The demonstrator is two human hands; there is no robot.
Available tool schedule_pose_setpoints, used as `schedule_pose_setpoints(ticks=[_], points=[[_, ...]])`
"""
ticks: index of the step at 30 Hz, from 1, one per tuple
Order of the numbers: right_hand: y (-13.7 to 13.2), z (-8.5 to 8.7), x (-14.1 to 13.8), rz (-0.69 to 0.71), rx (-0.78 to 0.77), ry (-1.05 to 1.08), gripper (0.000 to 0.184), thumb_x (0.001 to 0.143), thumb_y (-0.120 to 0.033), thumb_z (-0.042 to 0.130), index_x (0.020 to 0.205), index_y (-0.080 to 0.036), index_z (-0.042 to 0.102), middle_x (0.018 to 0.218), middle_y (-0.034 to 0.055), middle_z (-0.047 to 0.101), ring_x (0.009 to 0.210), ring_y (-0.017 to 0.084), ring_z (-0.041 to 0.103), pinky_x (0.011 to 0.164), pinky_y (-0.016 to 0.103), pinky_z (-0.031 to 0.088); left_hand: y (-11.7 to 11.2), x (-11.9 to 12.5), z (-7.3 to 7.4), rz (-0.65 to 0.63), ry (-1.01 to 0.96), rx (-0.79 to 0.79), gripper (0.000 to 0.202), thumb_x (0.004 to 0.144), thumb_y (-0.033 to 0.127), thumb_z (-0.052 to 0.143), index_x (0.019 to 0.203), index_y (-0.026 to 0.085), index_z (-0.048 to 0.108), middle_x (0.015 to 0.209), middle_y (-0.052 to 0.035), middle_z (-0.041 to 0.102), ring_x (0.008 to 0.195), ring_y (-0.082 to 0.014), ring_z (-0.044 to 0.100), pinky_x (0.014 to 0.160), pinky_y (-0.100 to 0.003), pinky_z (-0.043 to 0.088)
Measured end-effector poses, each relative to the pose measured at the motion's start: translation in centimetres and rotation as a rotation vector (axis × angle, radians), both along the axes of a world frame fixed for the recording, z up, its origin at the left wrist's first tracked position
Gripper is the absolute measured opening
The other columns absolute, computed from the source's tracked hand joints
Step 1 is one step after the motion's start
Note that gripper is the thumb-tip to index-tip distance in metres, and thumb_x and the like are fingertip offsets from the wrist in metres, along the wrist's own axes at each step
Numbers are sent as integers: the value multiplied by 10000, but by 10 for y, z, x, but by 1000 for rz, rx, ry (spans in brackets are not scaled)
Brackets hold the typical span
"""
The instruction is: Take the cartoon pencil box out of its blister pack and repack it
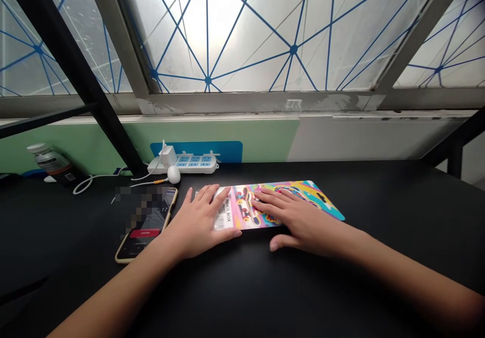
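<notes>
A large window point(242, 30) filled the top of the view, its frosted panes crossed by blue lines, with a grey frame point(265, 103) running below them. A black bar point(71, 70) slanted across the left side. Under the window ran a wall point(212, 138), green on the left and pale grey on the right. A long black desk point(379, 211) stretched along that wall. Toward the back of the desk lay a white power strip point(193, 164) with a charger point(168, 155) plugged into it, and a white cable point(85, 184) curled on the left, near a tilted bottle point(49, 162). A phone point(146, 224) in a gold case lay face up, part of its screen blurred. The pencil box point(242, 211), brightly coloured and wrapped in shiny plastic, lay flat in the middle of the desk at a slant, just right of the phone. Both hands rested on it, apart, palms down, neither one clamped around it. The left hand point(200, 224) covered its left end, close beside the phone. The right hand point(303, 222) lay across its right half, with the right thumb point(278, 244) on the desk just below the box's edge.
</notes>
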State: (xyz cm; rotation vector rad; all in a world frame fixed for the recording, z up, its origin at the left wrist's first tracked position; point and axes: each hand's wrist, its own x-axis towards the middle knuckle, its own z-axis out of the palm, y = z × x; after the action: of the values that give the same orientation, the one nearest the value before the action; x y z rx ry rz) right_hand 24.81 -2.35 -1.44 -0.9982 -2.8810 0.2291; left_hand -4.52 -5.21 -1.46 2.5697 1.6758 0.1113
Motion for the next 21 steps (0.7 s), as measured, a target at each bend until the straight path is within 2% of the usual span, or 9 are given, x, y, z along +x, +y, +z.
schedule_pose_setpoints(ticks=[3, 6, 9, 12, 15, 17, 21], points=[[2, -3, 42, -33, 19, -34, 909, 870, -759, 586, 1616, -323, 306, 1691, 75, 271, 1545, 372, 263, 1221, 633, 274, 1, 0, 1, -5, 1, -6, 984, 867, 872, 396, 1628, 257, 300, 1683, -151, 304, 1547, -395, 264, 1202, -709, 180], [1, -6, 77, -73, 84, -38, 862, 869, -726, 624, 1592, -336, 364, 1674, 63, 325, 1526, 355, 320, 1198, 614, 339, 2, -1, 2, -27, 11, -10, 954, 877, 870, 377, 1621, 277, 320, 1698, -141, 255, 1555, -410, 235, 1201, -733, 124], [-1, -6, 86, -112, 179, -40, 769, 900, -698, 605, 1536, -287, 473, 1623, 96, 428, 1484, 347, 406, 1169, 616, 383, 1, 0, 3, -62, 16, 24, 934, 901, 848, 363, 1621, 254, 323, 1701, -147, 216, 1567, -411, 186, 1202, -736, 94], [-3, -5, 64, -118, 235, -28, 774, 893, -707, 604, 1480, -207, 539, 1586, 161, 476, 1445, 379, 459, 1150, 647, 390, -3, 3, 2, -122, 4, 66, 859, 957, 778, 356, 1620, 232, 324, 1700, -151, 224, 1578, -371, 170, 1224, -663, 173], [-5, -7, 27, -64, 237, -24, 901, 858, -718, 641, 1512, -121, 478, 1603, 214, 431, 1493, 406, 370, 1176, 628, 367, -7, 9, 1, -179, -26, 73, 773, 996, 711, 365, 1616, 252, 323, 1697, -129, 269, 1577, -337, 203, 1223, -589, 254], [-6, -9, 5, -27, 257, -40, 934, 867, -687, 655, 1534, -74, 430, 1608, 246, 406, 1512, 421, 321, 1192, 613, 351, -8, 13, 1, -195, -51, 66, 742, 1006, 696, 367, 1604, 256, 344, 1685, -123, 313, 1565, -342, 242, 1216, -591, 269], [-8, -15, -14, -35, 332, -30, 850, 916, -619, 637, 1510, -40, 452, 1580, 284, 430, 1482, 443, 370, 1188, 615, 355, -1, 21, 7, -178, -73, 72, 611, 1031, 639, 368, 1498, 263, 487, 1597, -139, 453, 1478, -365, 388, 1166, -614, 329]])
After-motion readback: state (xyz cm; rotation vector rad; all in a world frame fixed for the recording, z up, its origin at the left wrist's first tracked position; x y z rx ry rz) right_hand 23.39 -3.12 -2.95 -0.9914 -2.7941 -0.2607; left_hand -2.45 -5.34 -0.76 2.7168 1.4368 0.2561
